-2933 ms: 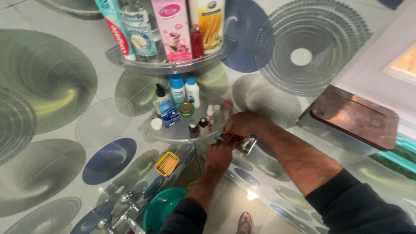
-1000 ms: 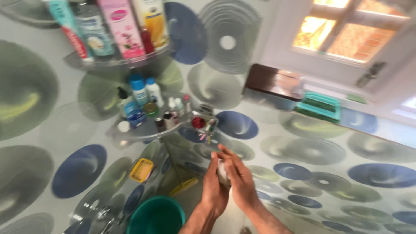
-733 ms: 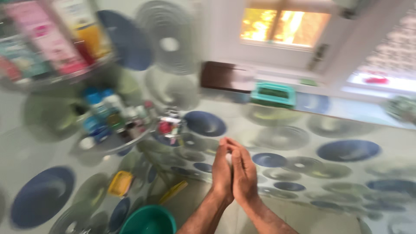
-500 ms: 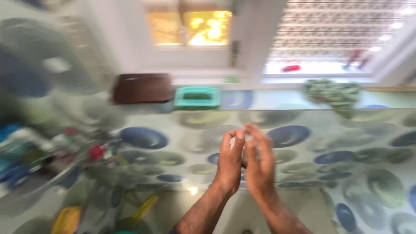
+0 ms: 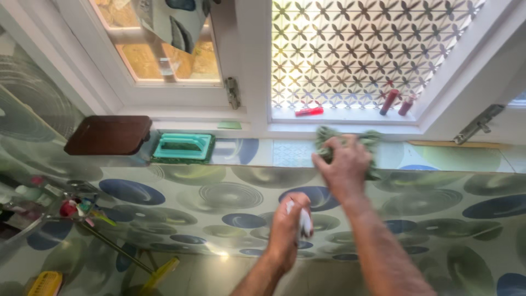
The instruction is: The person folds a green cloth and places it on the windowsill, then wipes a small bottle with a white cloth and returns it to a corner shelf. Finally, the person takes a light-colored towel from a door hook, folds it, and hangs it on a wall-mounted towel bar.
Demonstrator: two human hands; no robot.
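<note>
- My right hand (image 5: 342, 163) is up on the tiled ledge (image 5: 263, 152) under the window. Its fingers are curled tight around a green cloth (image 5: 366, 140).
- My left hand (image 5: 286, 230) is lower down, in front of the round-patterned wall. It is wrapped around a small white bottle (image 5: 304, 220).
- A teal brush (image 5: 183, 147) and a brown box (image 5: 108, 135) sit far to the left on the ledge.

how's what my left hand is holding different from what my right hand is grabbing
The left hand grips a small white object, pale and mostly hidden by fingers, held in the air. The right hand grasps a green cloth, crumpled, larger, lying on the tiled ledge. Both are held firmly.
</note>
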